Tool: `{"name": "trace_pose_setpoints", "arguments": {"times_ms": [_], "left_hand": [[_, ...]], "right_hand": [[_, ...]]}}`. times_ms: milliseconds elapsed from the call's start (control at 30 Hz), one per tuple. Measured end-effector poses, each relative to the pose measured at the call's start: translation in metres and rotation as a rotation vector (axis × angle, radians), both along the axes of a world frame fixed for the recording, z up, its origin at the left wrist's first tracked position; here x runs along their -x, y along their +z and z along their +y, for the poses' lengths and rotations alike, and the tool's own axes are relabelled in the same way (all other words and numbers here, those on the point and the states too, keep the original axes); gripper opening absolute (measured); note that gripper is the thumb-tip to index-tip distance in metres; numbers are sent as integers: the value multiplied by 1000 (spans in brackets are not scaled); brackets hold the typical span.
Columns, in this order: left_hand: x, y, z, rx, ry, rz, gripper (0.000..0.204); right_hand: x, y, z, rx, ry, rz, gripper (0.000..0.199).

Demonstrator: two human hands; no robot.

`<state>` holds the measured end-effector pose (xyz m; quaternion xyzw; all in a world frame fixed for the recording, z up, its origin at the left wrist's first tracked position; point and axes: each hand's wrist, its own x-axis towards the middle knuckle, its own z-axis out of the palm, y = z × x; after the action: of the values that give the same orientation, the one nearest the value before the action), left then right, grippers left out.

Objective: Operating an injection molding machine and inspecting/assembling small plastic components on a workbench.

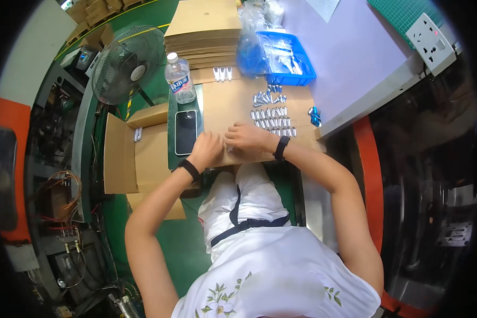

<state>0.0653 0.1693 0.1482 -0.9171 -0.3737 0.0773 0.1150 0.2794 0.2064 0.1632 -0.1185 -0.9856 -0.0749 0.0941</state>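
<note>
My left hand (206,148) and my right hand (246,137) meet over a flat cardboard sheet (233,108) on the table, fingers curled together around something small that I cannot make out. Just beyond my right hand lie several small silver metal parts (273,119) set out in rows on the cardboard. More of these parts (221,73) stand at the far edge of the sheet. A blue plastic bin (286,58) with bagged parts sits behind them. Both wrists wear black bands.
A black phone (185,132) lies left of my hands, with a clear water bottle (179,78) behind it. An open cardboard box (135,153) sits lower left, a black fan (127,63) beyond it. A stack of flat cardboard (204,26) and a wall socket (432,42) lie further off.
</note>
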Motion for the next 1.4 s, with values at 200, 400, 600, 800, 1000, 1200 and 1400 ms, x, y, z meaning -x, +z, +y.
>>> {"name": "trace_pose_setpoints", "arguments": {"times_ms": [200, 400, 600, 800, 1000, 1200, 1400], "left_hand": [[11, 8, 5, 74, -81, -91, 29], [5, 22, 4, 69, -30, -295, 34], [-29, 40, -72, 951, 389, -1500, 29], [-52, 39, -123, 1080, 425, -1768, 30], [-56, 49, -132, 987, 499, -1686, 29], [-61, 56, -137, 928, 554, -1680, 24], [-61, 59, -140, 990, 587, -1677, 24]], "right_hand": [[-17, 4, -18, 175, -215, 198, 15], [-34, 16, -78, 559, -525, 718, 28], [-26, 30, -144, 820, -709, 1168, 30], [-25, 45, -179, 882, -684, 1126, 35], [-31, 41, -185, 850, -674, 1053, 40], [-31, 40, -190, 789, -667, 1041, 38], [-32, 40, -192, 755, -650, 1020, 40]]}}
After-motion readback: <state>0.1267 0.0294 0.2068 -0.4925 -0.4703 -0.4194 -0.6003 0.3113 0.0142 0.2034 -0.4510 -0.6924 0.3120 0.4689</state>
